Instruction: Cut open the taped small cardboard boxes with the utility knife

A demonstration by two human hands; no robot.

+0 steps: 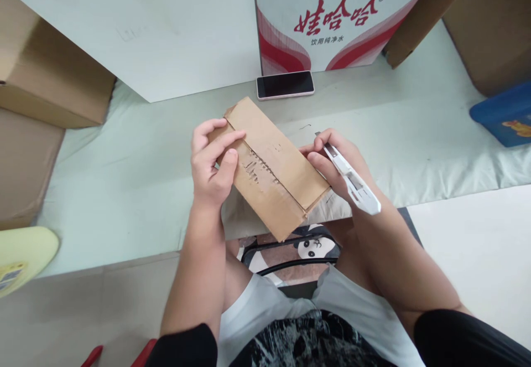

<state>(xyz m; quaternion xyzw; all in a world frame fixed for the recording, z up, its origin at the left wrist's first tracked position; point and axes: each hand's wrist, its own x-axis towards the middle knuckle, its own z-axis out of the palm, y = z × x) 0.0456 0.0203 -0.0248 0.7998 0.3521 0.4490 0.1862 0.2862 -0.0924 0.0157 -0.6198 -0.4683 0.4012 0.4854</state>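
Note:
A small brown cardboard box (pixel 276 159) is tilted in front of me, its seam running lengthwise and its surface torn in ragged marks beside that seam. My left hand (pixel 213 162) grips the box at its upper left end, fingers over the top and thumb on the face. In my right hand (pixel 336 159) lies a white utility knife (pixel 352 181), held between thumb and fingers with the tip pointing up and left. The right fingers are close to the box's right edge; whether they touch it I cannot tell.
A phone (pixel 285 85) lies on the pale cloth (pixel 153 162) before a white carton with red lettering (pixel 332 35). Another white carton (pixel 166 29) stands beside it. Brown boxes (pixel 53 68) are at left, a blue container (pixel 504 113) at right, a yellow item (pixel 29 251) at lower left.

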